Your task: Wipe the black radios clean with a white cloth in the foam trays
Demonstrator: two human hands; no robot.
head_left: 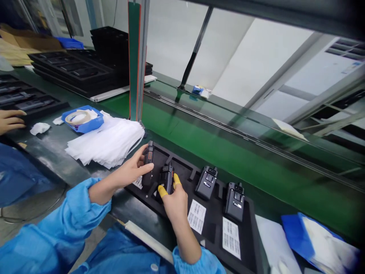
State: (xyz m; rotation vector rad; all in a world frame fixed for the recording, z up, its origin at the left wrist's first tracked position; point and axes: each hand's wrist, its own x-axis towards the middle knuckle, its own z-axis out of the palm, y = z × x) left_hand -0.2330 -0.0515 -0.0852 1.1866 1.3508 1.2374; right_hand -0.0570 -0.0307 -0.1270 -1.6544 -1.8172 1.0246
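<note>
My left hand [131,170] is closed around a black handheld device [148,161] with a small orange button, thumb across its front; it stands on its edge over the left end of a black foam tray [212,228]. My right hand [177,198], yellow covers on thumb and forefinger, grips a second black handheld device [167,178] by its sides at the tray. To the right, two more such devices, one at the middle [207,183] and one farther right [234,201], lie in their slots. White printed label sheets [196,216] rest on the tray below them.
A stack of white paper sheets [107,140] and a blue bin [82,118] with a tape roll lie left. Another person's hand [11,121] is at a tray at far left. Stacked black trays [76,72] stand behind. A metal post [135,61] rises nearby. Right is another blue bin [299,236].
</note>
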